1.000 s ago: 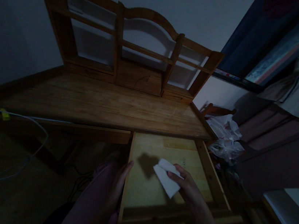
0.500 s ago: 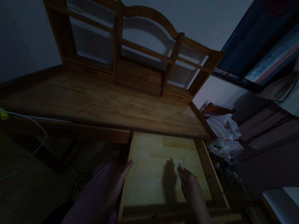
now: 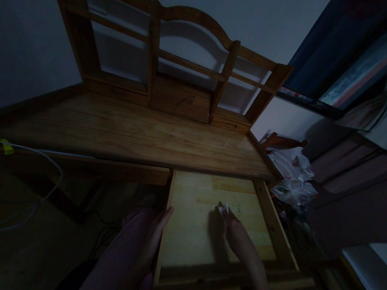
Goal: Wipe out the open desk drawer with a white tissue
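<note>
A pulled-out wooden drawer (image 3: 186,239) extends from beneath the desk, with a pale, bare bottom. My right hand (image 3: 237,235) is over that bottom, fingers pinched on a crumpled white tissue (image 3: 223,209). Whether the tissue touches the wood is hard to tell; a dark shadow falls to its left. Faint dark marks show on the drawer bottom just right of my fingers. Along the drawer's left side, my left hand (image 3: 157,233) grips the wall, thumb at the top edge. Its other fingers are hidden in the dark below.
The wooden desk (image 3: 152,135) carries a shelf hutch (image 3: 185,99) against the wall. A white cable (image 3: 49,157) with a yellow tag hangs at left. Plastic bags (image 3: 294,165) lie on a chair beyond the desk's right end. A pale flat object (image 3: 372,273) rests at lower right.
My right hand has moved left across the drawer bottom with the tissue, uncovering more of the dark marks. My left hand stays at the drawer's side.
</note>
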